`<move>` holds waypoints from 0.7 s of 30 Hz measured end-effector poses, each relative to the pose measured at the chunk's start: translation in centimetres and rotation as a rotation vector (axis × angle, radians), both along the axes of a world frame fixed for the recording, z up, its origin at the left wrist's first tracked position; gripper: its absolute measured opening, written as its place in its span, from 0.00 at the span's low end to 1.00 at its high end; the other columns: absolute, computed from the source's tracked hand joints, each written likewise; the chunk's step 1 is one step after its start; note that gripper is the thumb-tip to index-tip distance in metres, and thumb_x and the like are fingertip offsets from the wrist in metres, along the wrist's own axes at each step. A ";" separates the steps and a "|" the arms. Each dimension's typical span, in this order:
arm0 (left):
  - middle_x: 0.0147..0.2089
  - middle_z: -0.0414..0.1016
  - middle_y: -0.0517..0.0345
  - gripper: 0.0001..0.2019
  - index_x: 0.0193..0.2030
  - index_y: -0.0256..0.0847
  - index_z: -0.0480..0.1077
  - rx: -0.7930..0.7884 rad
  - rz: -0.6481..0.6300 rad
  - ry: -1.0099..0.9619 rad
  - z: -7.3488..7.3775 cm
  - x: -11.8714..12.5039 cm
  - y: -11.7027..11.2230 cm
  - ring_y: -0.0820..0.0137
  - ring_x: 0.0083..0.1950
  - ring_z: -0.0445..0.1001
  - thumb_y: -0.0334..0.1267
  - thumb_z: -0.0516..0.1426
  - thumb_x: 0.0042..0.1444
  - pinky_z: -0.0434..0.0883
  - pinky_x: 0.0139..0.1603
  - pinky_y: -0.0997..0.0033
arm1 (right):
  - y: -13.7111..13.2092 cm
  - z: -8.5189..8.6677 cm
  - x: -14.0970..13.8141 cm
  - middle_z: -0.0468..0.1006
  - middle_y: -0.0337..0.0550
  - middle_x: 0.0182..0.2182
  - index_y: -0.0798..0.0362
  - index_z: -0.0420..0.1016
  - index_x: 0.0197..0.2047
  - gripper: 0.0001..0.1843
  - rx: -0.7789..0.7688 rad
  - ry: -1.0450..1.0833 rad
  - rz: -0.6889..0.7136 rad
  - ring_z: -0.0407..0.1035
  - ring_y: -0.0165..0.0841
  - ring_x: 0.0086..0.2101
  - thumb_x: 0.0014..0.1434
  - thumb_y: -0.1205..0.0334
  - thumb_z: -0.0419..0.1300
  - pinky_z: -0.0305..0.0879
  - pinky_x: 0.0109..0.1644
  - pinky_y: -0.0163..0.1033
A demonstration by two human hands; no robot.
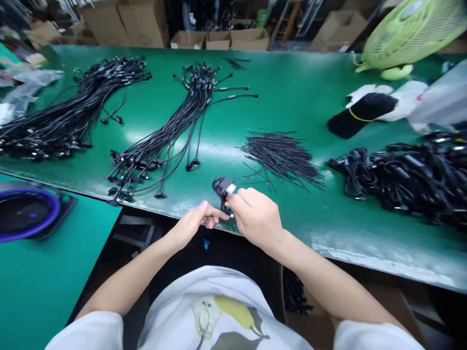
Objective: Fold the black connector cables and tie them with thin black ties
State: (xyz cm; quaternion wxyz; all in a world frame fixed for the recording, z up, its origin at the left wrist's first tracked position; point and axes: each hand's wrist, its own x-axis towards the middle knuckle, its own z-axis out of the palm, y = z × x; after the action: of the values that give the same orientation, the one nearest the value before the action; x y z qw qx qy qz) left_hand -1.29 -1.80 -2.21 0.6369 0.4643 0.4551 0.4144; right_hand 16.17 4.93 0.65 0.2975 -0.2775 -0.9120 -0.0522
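Note:
A small coiled black cable with a metal-ended plug is held at the table's front edge. My right hand is closed around it, the plug showing above the thumb. My left hand has its index finger stretched toward the lower end of the coil, its other fingers curled; whether it also grips the cable is hard to see. Just beyond my right hand lies a pile of thin black ties. To the left, a loose bundle of straight black cables fans out with connectors at both ends.
Another cable bundle lies at far left. Coiled cables are heaped at right, near a black roll with a yellow band. A green fan stands at the back right. A purple-rimmed dish sits on the side table.

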 end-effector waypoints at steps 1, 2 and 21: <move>0.34 0.72 0.51 0.33 0.41 0.37 0.80 -0.091 0.019 -0.120 -0.2 0.1 0.2 0.69 0.33 0.66 0.61 0.43 0.63 0.66 0.38 0.68 | -0.3 -0.1 -0.1 0.65 0.40 0.22 0.52 0.68 0.27 0.18 0.046 -0.008 0.033 0.54 0.33 0.26 0.68 0.66 0.47 0.49 0.33 0.38; 0.34 0.73 0.50 0.34 0.43 0.36 0.79 -0.148 0.037 -0.219 -0.2 0.2 0.4 0.69 0.33 0.67 0.63 0.43 0.62 0.66 0.38 0.68 | -0.5 -0.1 -0.2 0.64 0.40 0.21 0.52 0.68 0.27 0.18 0.079 -0.007 0.068 0.53 0.33 0.26 0.67 0.67 0.47 0.48 0.32 0.39; 0.25 0.70 0.61 0.18 0.41 0.34 0.74 -0.083 0.216 -0.016 -0.3 2.4 2.1 0.76 0.25 0.66 0.50 0.58 0.58 0.64 0.29 0.75 | 1.1 -1.6 2.6 0.77 0.47 0.41 0.51 0.74 0.49 0.15 0.098 -0.007 -0.026 0.67 0.36 0.43 0.67 0.53 0.54 0.57 0.51 0.43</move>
State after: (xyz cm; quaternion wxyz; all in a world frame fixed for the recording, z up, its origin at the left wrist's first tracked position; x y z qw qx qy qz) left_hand 1.14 0.30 -2.52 0.6108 0.3822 0.5141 0.4653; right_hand 18.75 6.05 -0.98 0.3071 -0.2741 -0.9057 -0.1016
